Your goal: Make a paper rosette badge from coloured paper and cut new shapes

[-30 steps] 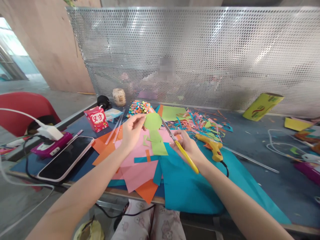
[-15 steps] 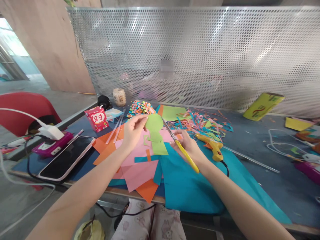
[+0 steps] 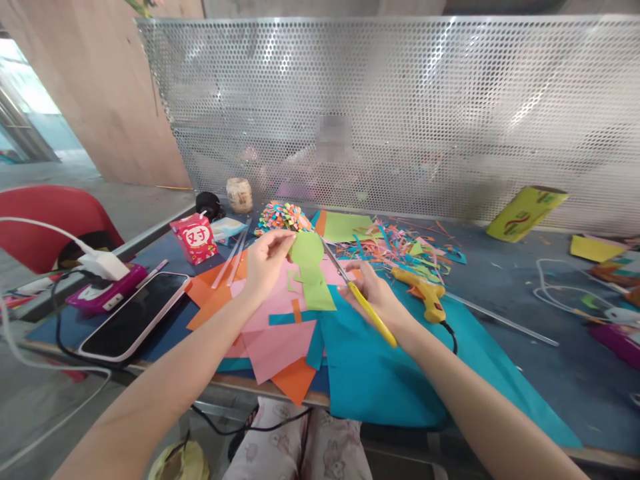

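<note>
Between the thumb and fingers of my left hand [image 3: 267,261] is a rounded piece of light green paper [image 3: 307,249], held up over the table by its left edge. My right hand [image 3: 375,293] grips yellow-handled scissors [image 3: 370,312], their blades pointing up and left to the right edge of the green piece. Whether the blades touch the paper I cannot tell. Beneath lie a green paper offcut [image 3: 319,293], pink sheets [image 3: 280,343], orange sheets [image 3: 297,380] and a large blue sheet [image 3: 385,373]. A ball of multicoloured paper strips [image 3: 281,217] sits just behind my left hand.
A yellow glue gun [image 3: 423,291] with a black cord lies right of my right hand, near a pile of paper shreds [image 3: 400,243]. Left are a phone [image 3: 135,317], a purple power strip [image 3: 106,293] and a red packet [image 3: 194,238]. A perforated metal panel [image 3: 400,100] stands behind.
The green piece has shifted slightly and its right edge sits a little further left. The scissors have moved slightly left with my right hand. My left hand stays nearly in place.
</note>
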### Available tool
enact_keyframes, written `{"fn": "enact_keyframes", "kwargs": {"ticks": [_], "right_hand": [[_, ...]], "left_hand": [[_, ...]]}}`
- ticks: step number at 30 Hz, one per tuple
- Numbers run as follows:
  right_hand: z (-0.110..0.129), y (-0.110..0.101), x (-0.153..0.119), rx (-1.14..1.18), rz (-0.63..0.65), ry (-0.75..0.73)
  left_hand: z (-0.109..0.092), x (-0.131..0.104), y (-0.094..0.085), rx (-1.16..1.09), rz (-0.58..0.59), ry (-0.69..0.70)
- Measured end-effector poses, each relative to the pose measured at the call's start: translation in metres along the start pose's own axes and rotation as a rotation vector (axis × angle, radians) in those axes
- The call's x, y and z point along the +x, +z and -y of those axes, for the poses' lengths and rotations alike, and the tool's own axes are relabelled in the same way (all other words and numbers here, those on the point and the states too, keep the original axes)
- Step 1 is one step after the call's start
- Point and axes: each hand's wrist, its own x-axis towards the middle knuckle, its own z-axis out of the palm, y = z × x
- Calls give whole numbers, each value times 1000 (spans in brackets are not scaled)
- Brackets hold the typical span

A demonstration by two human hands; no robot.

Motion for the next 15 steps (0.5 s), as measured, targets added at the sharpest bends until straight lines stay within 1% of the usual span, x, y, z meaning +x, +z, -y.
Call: {"fn": "enact_keyframes", "kwargs": {"ticks": [7,15], "right_hand": [[5,-1,-1,-46,-11,40],[6,-2,-1,-81,2,37]], "left_hand": [[0,0,0,29,2,6],[5,1,-3,63,-36,10]]}}
